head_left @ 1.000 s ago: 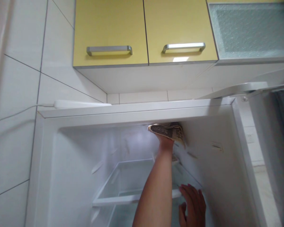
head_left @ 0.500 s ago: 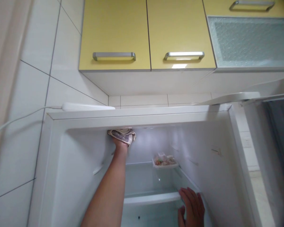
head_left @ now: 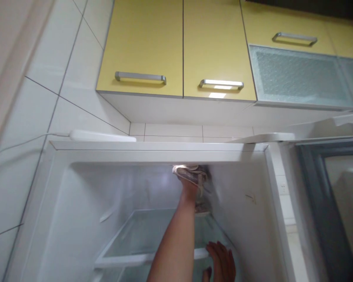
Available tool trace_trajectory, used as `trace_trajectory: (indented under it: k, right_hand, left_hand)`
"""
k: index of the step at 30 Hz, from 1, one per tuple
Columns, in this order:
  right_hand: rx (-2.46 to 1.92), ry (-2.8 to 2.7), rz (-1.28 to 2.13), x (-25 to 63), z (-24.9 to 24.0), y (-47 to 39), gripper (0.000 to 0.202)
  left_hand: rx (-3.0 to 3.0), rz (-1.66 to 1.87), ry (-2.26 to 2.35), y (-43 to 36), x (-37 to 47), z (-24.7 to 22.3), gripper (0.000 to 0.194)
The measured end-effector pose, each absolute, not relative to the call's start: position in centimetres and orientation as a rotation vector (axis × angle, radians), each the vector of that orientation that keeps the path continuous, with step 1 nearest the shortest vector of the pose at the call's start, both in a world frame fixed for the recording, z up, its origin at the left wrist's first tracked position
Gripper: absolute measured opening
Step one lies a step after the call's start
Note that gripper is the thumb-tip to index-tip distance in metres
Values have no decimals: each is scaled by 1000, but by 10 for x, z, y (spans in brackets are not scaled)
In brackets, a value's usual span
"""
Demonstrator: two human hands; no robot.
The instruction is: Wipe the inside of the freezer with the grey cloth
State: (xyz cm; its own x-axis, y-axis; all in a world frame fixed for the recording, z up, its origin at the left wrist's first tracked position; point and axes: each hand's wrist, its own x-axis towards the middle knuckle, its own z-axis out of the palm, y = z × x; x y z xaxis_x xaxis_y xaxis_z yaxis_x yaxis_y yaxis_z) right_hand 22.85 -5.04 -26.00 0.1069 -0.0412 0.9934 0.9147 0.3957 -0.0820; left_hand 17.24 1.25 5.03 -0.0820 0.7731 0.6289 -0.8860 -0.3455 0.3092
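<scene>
My left hand (head_left: 189, 188) reaches deep into an open fridge compartment, closed around a folded cloth (head_left: 191, 174) in grey-brown and cream. The cloth presses near the top of the back wall, towards the right corner. My fingers are mostly hidden by it. Lower right, my right hand (head_left: 221, 261) rests at the front edge of the glass shelf (head_left: 147, 235), fingers stretched and thumb apart below. Behind my left wrist, a small tray of food (head_left: 202, 208) sits at the back right of the shelf, partly covered by the arm.
The fridge's white top rim (head_left: 159, 147) runs across the view. Its open door (head_left: 320, 188) stands at the right. A white device (head_left: 101, 136) with a cable lies on top at the left. Yellow cabinets (head_left: 147, 43) hang above, beside a tiled wall (head_left: 73, 102).
My left hand has moved right along the back wall with the cloth, and the arm now partly covers the food tray. My right hand stays by the shelf edge. The view has shifted slightly.
</scene>
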Motion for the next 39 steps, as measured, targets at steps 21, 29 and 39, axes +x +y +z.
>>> trace_trajectory:
  k: [21,29,39]
  right_hand:
    - [-1002,-1383,-923,235,-243,-85,68]
    - [-1034,-1380,-815,226,-235,-100,64]
    - [-1114,-1426,-746,222,-228,-117,64]
  left_hand:
    - [756,1544,-289,-188,147,75,41]
    - [740,1844,-291,-221,34,85,39]
    - [756,2000,-271,-233,-2,92,32]
